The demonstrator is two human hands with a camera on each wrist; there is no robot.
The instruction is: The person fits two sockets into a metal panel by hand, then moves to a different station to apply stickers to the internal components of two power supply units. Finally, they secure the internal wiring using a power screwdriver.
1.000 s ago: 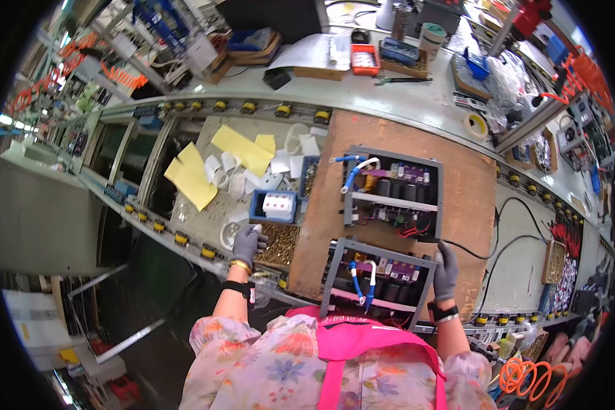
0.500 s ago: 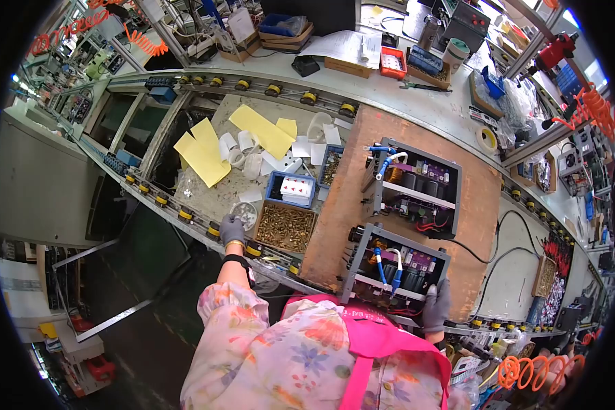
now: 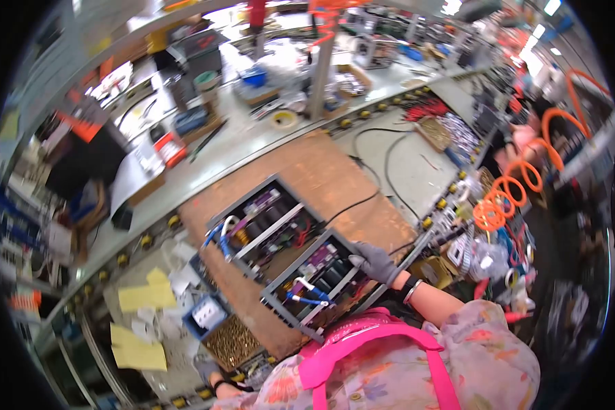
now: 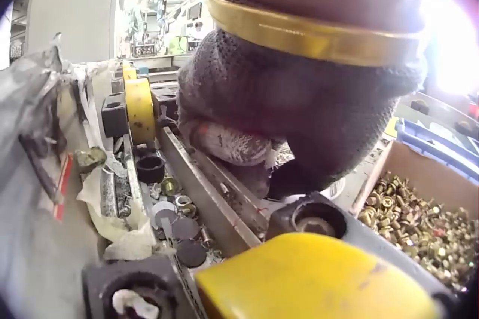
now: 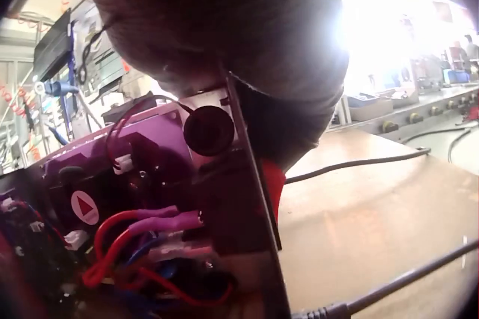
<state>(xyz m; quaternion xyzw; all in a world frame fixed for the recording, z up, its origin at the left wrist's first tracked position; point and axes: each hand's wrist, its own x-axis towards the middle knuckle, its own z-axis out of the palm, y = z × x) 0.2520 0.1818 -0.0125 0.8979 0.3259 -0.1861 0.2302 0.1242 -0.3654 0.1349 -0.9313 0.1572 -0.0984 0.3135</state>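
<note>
My gloved right hand [image 3: 374, 264] grips the upper corner of the near metal equipment case [image 3: 326, 272]. In the right wrist view this hand [image 5: 247, 42] straddles the edge of a side panel [image 5: 258, 177], beside purple circuit boards and red wires. A second open-topped case [image 3: 270, 217] stands behind the near one; both carry blue and white cables. At the lower left my gloved left hand [image 3: 205, 369] is beside the box of brass screws [image 3: 232, 342]. Its bent fingers [image 4: 239, 145] reach down by a round white dish [image 4: 337, 189]; the fingertips are hidden, so I cannot tell whether they hold anything.
Beneath the cases lies a brown board [image 3: 335, 164]. A blue bin [image 3: 193, 320] and yellow paper sheets [image 3: 143, 295] sit to the left. Black cable [image 3: 354, 205] runs over the board. Yellow rollers [image 4: 318, 278] line the conveyor rail, with loose small parts in its channel.
The head view has swung right. My left hand went from the screw box leftward to the round dish. My right hand moved from beside the near case onto its edge. The near case sits turned slightly.
</note>
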